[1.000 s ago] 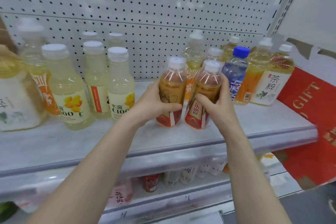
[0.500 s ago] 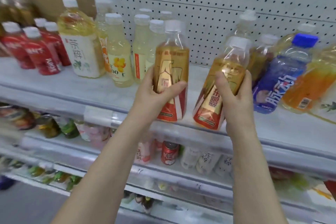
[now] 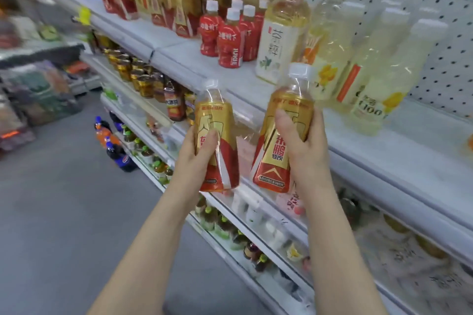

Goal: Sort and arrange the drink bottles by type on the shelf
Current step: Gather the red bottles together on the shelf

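My left grip [image 3: 197,158] curls round one gold-and-red bottle [image 3: 212,115] and my right grip [image 3: 304,146] round a second gold-and-red bottle [image 3: 271,169], caps up, both held in front of the white shelf [image 3: 384,161] edge. Bare shelf top lies at 3 o'clock. At 12 stand five red juice bottles [image 3: 229,43] and one tea bottle [image 3: 279,41]. A matching gold-and-red row [image 3: 174,7] stands at 11, too blurred to count. Grey floor [image 3: 64,212] spreads open at 8.

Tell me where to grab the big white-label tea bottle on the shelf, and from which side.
Probably grip the tea bottle at its tapering shoulder just below the cap, coming from the front. It stands upright, taller than the red juice bottles crowding its left, with pale yellow bottles close on its right.
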`<action>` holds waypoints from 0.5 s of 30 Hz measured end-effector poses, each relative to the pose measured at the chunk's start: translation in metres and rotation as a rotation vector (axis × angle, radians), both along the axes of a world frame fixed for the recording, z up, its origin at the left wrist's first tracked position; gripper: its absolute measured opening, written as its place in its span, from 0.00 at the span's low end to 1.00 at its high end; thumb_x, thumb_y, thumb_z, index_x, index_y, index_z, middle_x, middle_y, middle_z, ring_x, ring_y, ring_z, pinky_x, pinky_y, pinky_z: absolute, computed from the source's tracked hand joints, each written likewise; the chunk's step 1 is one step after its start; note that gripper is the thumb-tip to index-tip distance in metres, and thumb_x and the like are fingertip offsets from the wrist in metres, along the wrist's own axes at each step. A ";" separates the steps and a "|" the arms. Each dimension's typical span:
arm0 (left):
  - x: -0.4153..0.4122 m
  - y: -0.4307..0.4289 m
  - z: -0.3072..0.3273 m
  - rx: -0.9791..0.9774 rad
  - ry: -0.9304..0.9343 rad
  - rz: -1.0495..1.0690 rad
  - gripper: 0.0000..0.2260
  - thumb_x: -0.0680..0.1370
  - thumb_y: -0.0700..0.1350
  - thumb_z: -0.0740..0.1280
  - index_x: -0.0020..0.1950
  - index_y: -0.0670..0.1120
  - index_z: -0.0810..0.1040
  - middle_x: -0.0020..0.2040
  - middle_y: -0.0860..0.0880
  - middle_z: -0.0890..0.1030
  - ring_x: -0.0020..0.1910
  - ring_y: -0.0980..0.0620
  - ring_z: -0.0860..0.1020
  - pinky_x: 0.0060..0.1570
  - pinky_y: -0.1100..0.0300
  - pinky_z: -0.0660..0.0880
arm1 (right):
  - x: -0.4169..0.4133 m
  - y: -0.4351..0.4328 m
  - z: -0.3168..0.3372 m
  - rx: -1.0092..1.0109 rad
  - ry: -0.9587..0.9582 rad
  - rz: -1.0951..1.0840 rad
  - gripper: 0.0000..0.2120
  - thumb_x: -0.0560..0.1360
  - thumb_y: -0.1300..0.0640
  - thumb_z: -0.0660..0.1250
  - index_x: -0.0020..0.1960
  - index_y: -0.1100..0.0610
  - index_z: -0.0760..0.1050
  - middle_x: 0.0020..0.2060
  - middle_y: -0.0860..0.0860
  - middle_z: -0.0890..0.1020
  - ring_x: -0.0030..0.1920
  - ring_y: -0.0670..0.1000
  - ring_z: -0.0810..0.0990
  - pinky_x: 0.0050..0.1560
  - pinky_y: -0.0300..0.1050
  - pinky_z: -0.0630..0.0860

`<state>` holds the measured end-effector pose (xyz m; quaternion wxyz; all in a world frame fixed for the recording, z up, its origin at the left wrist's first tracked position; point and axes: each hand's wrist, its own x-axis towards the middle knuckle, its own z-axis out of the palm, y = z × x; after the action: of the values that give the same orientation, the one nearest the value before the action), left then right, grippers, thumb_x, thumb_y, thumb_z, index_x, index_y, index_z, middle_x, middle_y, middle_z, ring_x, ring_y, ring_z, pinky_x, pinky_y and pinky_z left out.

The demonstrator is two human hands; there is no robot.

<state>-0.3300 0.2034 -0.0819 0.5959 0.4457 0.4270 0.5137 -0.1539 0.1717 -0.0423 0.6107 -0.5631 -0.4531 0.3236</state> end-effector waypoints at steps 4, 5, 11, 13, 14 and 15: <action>-0.066 0.036 -0.010 -0.021 0.032 0.123 0.18 0.82 0.57 0.60 0.71 0.57 0.69 0.54 0.56 0.84 0.49 0.56 0.85 0.46 0.58 0.81 | -0.070 0.054 -0.013 -0.057 -0.035 0.041 0.31 0.69 0.34 0.71 0.68 0.43 0.70 0.56 0.45 0.83 0.54 0.49 0.85 0.57 0.60 0.82; -0.084 0.045 -0.011 -0.026 0.037 0.150 0.18 0.82 0.56 0.59 0.71 0.55 0.69 0.52 0.56 0.84 0.47 0.58 0.85 0.43 0.60 0.81 | -0.088 0.067 -0.016 -0.062 -0.050 0.050 0.29 0.71 0.35 0.72 0.67 0.43 0.70 0.54 0.43 0.83 0.53 0.47 0.85 0.58 0.59 0.81; -0.198 0.096 -0.016 -0.030 0.101 0.236 0.17 0.82 0.56 0.61 0.69 0.54 0.71 0.59 0.51 0.83 0.53 0.53 0.84 0.54 0.51 0.80 | -0.202 0.139 -0.033 -0.086 -0.059 0.139 0.28 0.77 0.41 0.71 0.73 0.46 0.67 0.56 0.42 0.81 0.53 0.41 0.82 0.52 0.42 0.80; -0.232 0.113 -0.015 -0.023 0.109 0.253 0.17 0.82 0.55 0.62 0.69 0.54 0.71 0.59 0.52 0.83 0.54 0.53 0.83 0.54 0.50 0.80 | -0.236 0.159 -0.035 -0.099 -0.069 0.163 0.29 0.76 0.40 0.71 0.73 0.45 0.67 0.57 0.42 0.81 0.54 0.42 0.82 0.54 0.45 0.80; -0.247 0.122 -0.013 -0.014 0.116 0.269 0.17 0.82 0.55 0.62 0.69 0.54 0.71 0.58 0.53 0.83 0.53 0.54 0.84 0.54 0.51 0.80 | -0.251 0.169 -0.035 -0.106 -0.074 0.174 0.28 0.76 0.40 0.71 0.73 0.44 0.67 0.57 0.42 0.81 0.54 0.43 0.82 0.54 0.46 0.80; -0.261 0.131 -0.011 -0.005 0.120 0.288 0.17 0.82 0.55 0.62 0.70 0.54 0.71 0.57 0.53 0.83 0.51 0.56 0.84 0.52 0.53 0.80 | -0.265 0.180 -0.035 -0.107 -0.079 0.184 0.27 0.76 0.39 0.71 0.72 0.43 0.67 0.56 0.41 0.81 0.54 0.43 0.82 0.54 0.48 0.81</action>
<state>-0.5910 0.3342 -0.0933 0.4907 0.4080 0.5226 0.5653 -0.4184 0.3514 -0.0777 0.5290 -0.5634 -0.5086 0.3796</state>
